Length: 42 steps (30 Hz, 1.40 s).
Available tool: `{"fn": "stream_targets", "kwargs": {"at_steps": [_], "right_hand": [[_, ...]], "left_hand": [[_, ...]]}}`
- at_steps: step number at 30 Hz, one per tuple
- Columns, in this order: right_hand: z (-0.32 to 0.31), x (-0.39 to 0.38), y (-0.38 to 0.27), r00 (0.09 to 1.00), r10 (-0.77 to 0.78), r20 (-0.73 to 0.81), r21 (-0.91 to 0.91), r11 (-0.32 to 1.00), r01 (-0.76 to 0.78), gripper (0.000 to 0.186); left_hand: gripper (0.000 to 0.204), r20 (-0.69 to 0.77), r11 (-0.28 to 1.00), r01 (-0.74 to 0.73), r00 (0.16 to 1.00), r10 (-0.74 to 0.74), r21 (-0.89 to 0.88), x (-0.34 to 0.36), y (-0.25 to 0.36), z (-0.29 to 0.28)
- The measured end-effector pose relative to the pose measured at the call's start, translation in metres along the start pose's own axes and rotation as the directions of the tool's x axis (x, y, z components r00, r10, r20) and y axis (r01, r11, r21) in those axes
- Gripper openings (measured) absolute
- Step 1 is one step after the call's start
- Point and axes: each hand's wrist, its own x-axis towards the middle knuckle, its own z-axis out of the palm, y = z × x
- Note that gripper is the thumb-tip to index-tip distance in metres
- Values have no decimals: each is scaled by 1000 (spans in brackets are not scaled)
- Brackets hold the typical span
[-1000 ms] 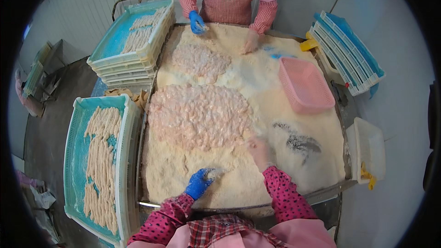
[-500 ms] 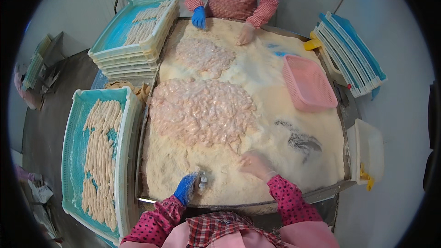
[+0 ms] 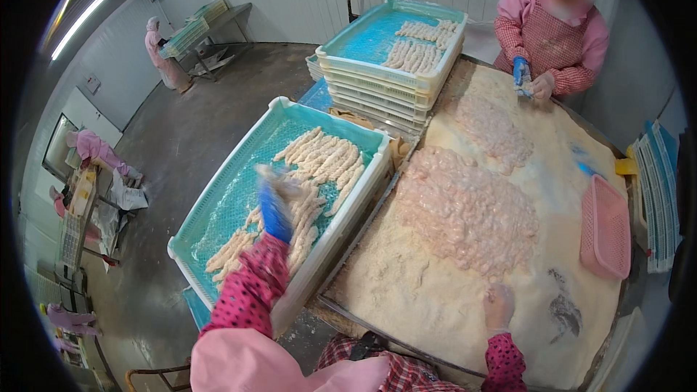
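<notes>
My left hand (image 3: 276, 207), in a blue glove dusted white, is over the turquoise-lined white tray (image 3: 218, 221) at the left. Motion blurs its fingers and a pale patch at them, so any hold is unclear. Under and around it lie rows of pale floured meat strips (image 3: 323, 156). My right hand (image 3: 499, 308), in a clear glove, rests at the flour-covered table (image 3: 385, 265), by the near edge of a wet pink meat pile (image 3: 468, 207). Its fingers are curled in; what they hold, if anything, is hidden.
Stacked trays (image 3: 392, 65) stand beyond my tray. A pink basket (image 3: 606, 229) sits on the table's right side, near upright trays (image 3: 657, 196). Across the table, a co-worker (image 3: 552, 36) holds both hands together above the flour. A second meat pile (image 3: 494, 134) lies farther back.
My left hand has moved from the flour to over the tray. My view has swung left. The co-worker's hands have come together.
</notes>
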Motion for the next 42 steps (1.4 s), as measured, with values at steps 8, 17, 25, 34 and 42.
{"fn": "stream_targets", "kwargs": {"at_steps": [8,17,25,34,42], "right_hand": [[9,9,-2,997,80,15,-4,997,-80,27],[-96,30,4,862,381,-333,312,908,-281,20],[-89,-26,5,856,-14,516,147,986,-72,51],[-52,-38,17,909,-12,418,-177,980,94,38],[-69,-26,0,992,94,86,31,995,-97,40]], "left_hand": [[59,252,594,11,899,-358,804,111,-17,-173],[55,163,444,110,831,-532,889,69,49,-163],[53,666,546,-466,703,-249,696,-96,-12,7],[59,789,421,-797,108,-605,433,-252,-217,88],[41,768,745,-218,317,-556,630,-285,-240,112]]}}
